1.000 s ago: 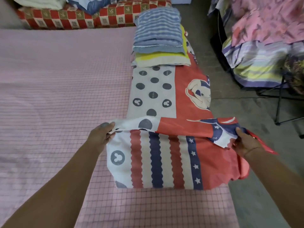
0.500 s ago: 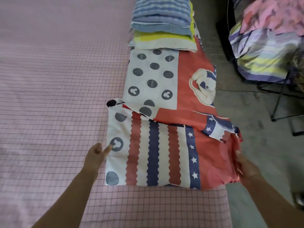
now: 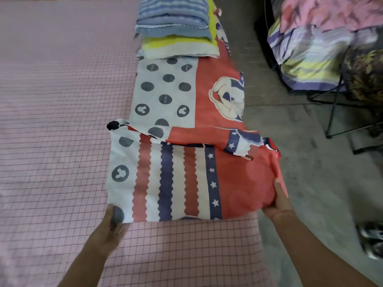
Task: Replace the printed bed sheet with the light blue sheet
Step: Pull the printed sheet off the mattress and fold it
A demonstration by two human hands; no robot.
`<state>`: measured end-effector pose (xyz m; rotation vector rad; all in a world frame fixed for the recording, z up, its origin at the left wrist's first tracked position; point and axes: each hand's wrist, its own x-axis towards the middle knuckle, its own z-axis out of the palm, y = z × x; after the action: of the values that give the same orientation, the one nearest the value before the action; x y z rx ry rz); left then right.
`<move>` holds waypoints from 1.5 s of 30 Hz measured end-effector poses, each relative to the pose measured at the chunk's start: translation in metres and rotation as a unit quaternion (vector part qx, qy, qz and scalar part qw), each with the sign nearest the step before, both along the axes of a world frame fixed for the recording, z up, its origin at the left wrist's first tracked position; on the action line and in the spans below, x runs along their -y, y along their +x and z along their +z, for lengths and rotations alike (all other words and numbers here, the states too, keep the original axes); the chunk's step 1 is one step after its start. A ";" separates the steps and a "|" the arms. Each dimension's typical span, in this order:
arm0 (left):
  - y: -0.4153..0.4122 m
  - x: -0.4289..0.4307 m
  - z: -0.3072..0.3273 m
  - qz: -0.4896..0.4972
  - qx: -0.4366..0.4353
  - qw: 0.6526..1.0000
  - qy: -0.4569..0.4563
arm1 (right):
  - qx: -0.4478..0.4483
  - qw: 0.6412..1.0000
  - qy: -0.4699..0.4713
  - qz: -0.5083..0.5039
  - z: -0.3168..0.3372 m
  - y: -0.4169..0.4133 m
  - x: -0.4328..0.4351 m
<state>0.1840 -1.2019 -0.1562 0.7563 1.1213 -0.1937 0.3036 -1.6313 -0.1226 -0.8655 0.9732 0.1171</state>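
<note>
**Folding the printed sheet: both hands at the near end**

Head view: the printed bed sheet (image 3: 186, 179) is off the bed surface and lies as a long folded strip along the right edge of the pink checked mattress (image 3: 51, 121). Its near part is doubled over into a thicker pad. The left hand (image 3: 112, 226) is at the pad's near-left corner. Its fingertips meet the cloth, but blur hides whether they pinch it or only touch. The right hand (image 3: 279, 206) is fairly open, its fingers laid straight along the pad's right side and its thumb along the near edge, pressing rather than gripping.

At the far end of the strip sits a blue striped folded cloth (image 3: 174, 15) on a yellow folded cloth (image 3: 178, 45). The striped one may be the replacement sheet, though that is only a guess.

The step looks like another fold away from the person. To do it well, both corners should be taken firmly and lifted together. The right side overhangs the mattress edge above the floor (image 3: 300, 172) and could slide off. The loose flap on top needs squaring first, or the stack will end up lopsided.
</note>
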 end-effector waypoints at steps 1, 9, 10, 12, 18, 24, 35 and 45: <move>0.004 0.015 0.004 0.022 0.023 0.999 0.000 | 0.024 1.000 0.006 0.016 0.008 0.008 0.002; 0.078 0.098 0.080 0.087 0.115 0.985 0.091 | 0.165 0.959 -0.005 0.229 0.074 0.064 0.028; 0.086 0.098 0.091 0.083 0.132 0.983 0.099 | 0.180 0.953 0.001 0.242 0.082 0.071 0.034; 0.102 0.096 0.120 0.087 0.154 0.977 0.115 | 0.203 0.942 0.020 0.267 0.101 0.084 0.043; 0.149 0.106 0.192 0.142 0.160 0.970 0.115 | 0.217 0.918 0.060 0.327 0.150 0.128 0.070; 0.187 0.111 0.232 0.197 0.187 0.955 0.115 | 0.205 0.922 0.075 0.319 0.180 0.173 0.080; 0.293 0.080 0.251 0.267 0.201 0.930 0.153 | 0.178 0.937 0.089 0.287 0.182 0.313 0.058; 0.464 0.012 0.213 0.258 0.134 0.943 0.160 | 0.112 0.960 0.029 0.255 0.146 0.479 0.009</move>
<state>0.6482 -1.2141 0.0570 0.7205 1.0613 0.5332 0.7830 -1.6405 0.0232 -1.0370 0.5167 0.4751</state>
